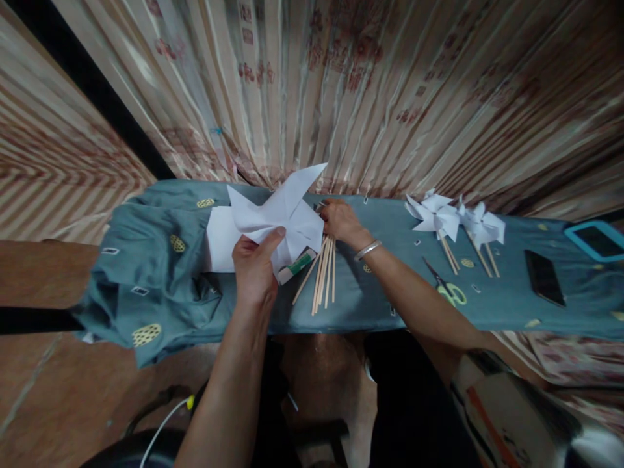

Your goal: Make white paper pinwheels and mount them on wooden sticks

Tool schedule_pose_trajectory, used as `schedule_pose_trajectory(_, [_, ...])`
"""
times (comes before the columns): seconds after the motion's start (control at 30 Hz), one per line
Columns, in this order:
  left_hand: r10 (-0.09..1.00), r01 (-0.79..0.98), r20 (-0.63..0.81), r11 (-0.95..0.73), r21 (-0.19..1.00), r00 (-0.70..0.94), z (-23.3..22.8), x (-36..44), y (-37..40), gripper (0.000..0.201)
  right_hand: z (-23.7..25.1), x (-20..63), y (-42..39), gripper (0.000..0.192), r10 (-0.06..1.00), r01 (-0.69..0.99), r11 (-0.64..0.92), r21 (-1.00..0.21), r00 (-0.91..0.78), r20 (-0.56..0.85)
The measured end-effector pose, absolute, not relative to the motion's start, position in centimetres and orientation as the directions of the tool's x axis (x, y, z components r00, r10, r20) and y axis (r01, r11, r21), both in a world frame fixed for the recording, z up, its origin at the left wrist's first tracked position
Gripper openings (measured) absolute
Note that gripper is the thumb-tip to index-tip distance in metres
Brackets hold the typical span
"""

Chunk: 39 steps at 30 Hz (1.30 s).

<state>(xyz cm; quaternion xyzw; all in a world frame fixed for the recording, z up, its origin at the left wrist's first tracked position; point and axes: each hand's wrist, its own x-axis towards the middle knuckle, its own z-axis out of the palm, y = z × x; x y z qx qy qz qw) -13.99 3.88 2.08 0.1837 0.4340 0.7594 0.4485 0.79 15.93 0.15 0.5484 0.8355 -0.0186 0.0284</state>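
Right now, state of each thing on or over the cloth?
Held pinwheel: folded, pinched in left grip
Pinwheels at right: on sticks, lying down
Loose sticks: fanned
Scissors: flat, blade opening unclear
White paper: flat, partly hidden
Green box: open or shut unclear
Phone: flat, dark
Blue tablet: screen dark

This looks like a room in a private home, judging by its furnishings: pleated beige curtains with reddish printed motifs [361,78] hang along the far edge of a long, narrow table [363,312] covered in wrinkled grey-green cloth with yellow patches [178,286]. A reddish-brown floor [39,383] shows beyond the table's near left corner.
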Motion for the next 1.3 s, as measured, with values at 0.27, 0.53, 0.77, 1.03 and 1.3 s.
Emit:
schedule_pose_trajectory(0.27, [0.855,-0.544,-0.131,-0.194,0.817,-0.502,2.0,-13.3,4.0,0.027,0.5,0.7,16.0,0.027,0.908,0.915,0.402,-0.028,-0.402,-0.117])
schedule_pose_trajectory(0.53, [0.854,-0.530,-0.137,-0.178,0.829,-0.501,1.8,-13.0,4.2,0.026,0.3,0.7,15.5,0.026,0.917,0.918,0.393,-0.047,-0.395,-0.047])
schedule_pose_trajectory(0.77, [0.867,-0.562,-0.129,-0.192,0.804,-0.481,1.7,-12.5,4.4,0.025,-0.1,0.5,15.7,0.025,0.922,0.923,0.382,-0.056,-0.384,-0.049])
schedule_pose_trajectory(1.03, [0.869,-0.562,-0.122,-0.198,0.803,-0.480,1.5,-12.4,4.4,0.026,-0.3,0.5,15.7,0.026,0.922,0.922,0.387,-0.004,-0.386,-0.030])
schedule_pose_trajectory(1.3, [0.872,-0.562,-0.117,-0.198,0.803,-0.476,1.6,-12.3,4.4,0.024,-0.7,0.5,16.1,0.024,0.916,0.916,0.402,0.014,-0.401,-0.027])
